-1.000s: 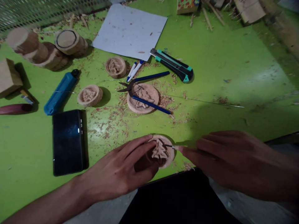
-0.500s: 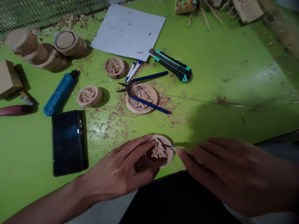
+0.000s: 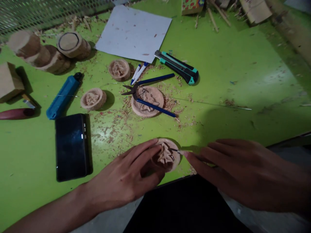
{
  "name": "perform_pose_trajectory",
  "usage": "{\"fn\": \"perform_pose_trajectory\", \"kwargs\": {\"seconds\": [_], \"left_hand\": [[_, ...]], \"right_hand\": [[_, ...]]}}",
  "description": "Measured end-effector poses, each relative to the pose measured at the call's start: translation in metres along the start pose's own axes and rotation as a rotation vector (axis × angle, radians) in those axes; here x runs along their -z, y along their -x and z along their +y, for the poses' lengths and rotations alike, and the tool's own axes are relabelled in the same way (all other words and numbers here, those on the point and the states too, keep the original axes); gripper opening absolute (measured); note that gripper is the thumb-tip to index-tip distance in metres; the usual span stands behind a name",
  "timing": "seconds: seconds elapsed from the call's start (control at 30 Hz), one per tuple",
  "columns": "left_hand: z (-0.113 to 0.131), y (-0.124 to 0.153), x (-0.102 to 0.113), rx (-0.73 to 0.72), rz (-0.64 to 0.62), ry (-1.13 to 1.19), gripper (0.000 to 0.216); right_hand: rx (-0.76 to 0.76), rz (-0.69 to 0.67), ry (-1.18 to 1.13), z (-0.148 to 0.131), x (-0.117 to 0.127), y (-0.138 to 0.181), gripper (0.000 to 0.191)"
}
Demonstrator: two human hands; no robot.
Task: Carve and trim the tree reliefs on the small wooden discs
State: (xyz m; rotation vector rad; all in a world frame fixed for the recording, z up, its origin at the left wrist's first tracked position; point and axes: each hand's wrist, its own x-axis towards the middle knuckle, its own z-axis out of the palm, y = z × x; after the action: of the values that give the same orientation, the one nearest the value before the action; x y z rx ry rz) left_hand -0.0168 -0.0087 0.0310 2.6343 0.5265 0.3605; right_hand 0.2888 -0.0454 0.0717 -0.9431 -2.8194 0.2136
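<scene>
A round wooden disc (image 3: pixel 167 157) with a carved figure lies at the near edge of the green table (image 3: pixel 230 74). My left hand (image 3: pixel 126 176) wraps round its left side, fingers and thumb pressed on it. My right hand (image 3: pixel 243 171) pinches a thin carving tool (image 3: pixel 175 150) whose tip rests on the carving from the right.
A black phone (image 3: pixel 71 146) lies left of my hands. Beyond it are a blue utility knife (image 3: pixel 63 96), small carved discs (image 3: pixel 93 98), blue-handled pliers (image 3: pixel 148 94) across another disc, a teal cutter (image 3: pixel 178 67), pens (image 3: pixel 138 72), grey paper (image 3: pixel 133 32) and wood rounds (image 3: pixel 48 48).
My right hand shifted slightly with the tool tip still on the carving. My left hand and the disc stayed in place.
</scene>
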Motion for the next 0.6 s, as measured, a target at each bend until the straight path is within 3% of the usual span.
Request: {"fn": "perform_pose_trajectory", "kwargs": {"seconds": [0.47,0.6], "left_hand": [[0.002,-0.016,0.003,0.065,0.026,0.058,0.026],[0.002,-0.014,0.003,0.057,0.0,0.05,0.021]], "right_hand": [[-0.042,-0.025,-0.056,0.001,-0.006,0.008,0.025],[-0.069,-0.017,-0.05,-0.003,-0.002,0.015,0.028]]}}
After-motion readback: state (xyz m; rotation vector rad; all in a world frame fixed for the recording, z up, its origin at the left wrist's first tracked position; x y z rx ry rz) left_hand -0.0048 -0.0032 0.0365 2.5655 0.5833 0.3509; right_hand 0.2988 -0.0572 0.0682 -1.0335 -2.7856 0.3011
